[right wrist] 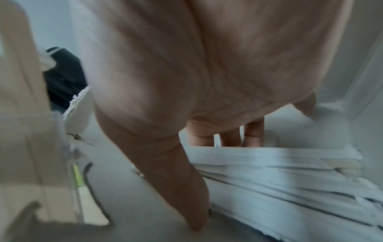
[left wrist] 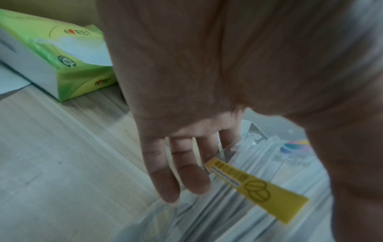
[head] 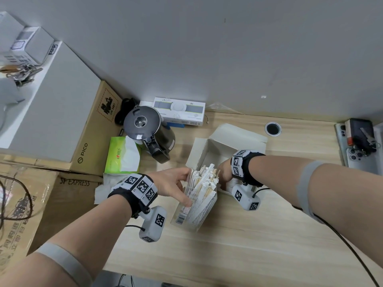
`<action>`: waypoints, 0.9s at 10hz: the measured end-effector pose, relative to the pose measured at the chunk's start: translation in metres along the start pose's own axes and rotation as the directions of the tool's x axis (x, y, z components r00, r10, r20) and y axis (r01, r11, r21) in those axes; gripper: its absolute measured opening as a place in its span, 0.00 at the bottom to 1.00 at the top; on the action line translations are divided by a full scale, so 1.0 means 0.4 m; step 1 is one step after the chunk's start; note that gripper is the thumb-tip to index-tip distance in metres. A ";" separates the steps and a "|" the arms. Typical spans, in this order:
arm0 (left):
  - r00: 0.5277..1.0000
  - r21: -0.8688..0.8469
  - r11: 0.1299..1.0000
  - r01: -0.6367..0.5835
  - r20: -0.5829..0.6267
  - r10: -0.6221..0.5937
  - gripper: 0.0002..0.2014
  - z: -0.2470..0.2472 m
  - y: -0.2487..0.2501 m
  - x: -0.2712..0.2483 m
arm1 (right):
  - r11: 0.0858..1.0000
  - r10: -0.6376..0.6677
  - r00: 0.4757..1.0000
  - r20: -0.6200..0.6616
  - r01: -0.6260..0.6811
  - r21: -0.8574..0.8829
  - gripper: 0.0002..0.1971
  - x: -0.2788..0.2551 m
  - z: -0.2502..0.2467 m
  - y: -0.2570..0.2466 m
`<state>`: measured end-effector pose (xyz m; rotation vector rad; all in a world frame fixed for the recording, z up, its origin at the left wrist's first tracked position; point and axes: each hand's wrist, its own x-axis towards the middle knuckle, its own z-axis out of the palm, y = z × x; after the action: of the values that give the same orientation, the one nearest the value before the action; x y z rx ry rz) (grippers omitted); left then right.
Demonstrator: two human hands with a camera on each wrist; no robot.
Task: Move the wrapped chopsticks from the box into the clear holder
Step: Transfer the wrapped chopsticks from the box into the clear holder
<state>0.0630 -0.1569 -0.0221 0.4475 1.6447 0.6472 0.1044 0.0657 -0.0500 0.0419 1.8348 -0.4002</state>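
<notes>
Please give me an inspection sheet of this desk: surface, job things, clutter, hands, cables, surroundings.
Surface: light wooden desk, round cable hole.
Job's things: open white cardboard box with paper-wrapped chopsticks; clear plastic holder, nearly full.
Clutter: black kettle, green tissue pack, phones and keys far right.
Hands: left hand touches the holder, fingers straight; right hand reaches into the box, grip unclear.
Cables: black wrist-camera cable.
Surroundings: grey wall, brown cartons left.

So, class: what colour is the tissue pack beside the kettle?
Green and yellow, seen best in the left wrist view: tissue pack.
</notes>
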 end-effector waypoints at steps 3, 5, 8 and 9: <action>1.000 -0.001 1.000 -0.021 -0.011 0.021 0.36 -0.008 -0.008 -0.004 | 0.994 0.072 0.990 -0.122 -0.082 -0.076 0.15 0.029 0.012 0.001; 0.999 -0.013 0.999 -0.047 -0.001 0.047 0.42 -0.027 -0.015 -0.014 | 0.987 -0.012 0.981 -0.192 0.042 0.154 0.15 -0.068 -0.035 0.010; 0.999 -0.018 0.999 -0.038 0.031 0.038 0.44 -0.030 0.009 -0.013 | 0.914 -0.092 0.884 -0.459 0.258 0.313 0.21 -0.193 -0.059 0.008; 0.999 -0.002 0.999 -0.042 0.021 0.042 0.45 -0.027 0.020 -0.019 | 0.906 -0.084 0.782 -0.618 0.319 0.280 0.20 -0.275 -0.079 -0.005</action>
<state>0.0533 -0.1573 -0.0103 0.4867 1.6186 0.6729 0.1078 0.0921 0.0613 0.2557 2.3694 -0.9818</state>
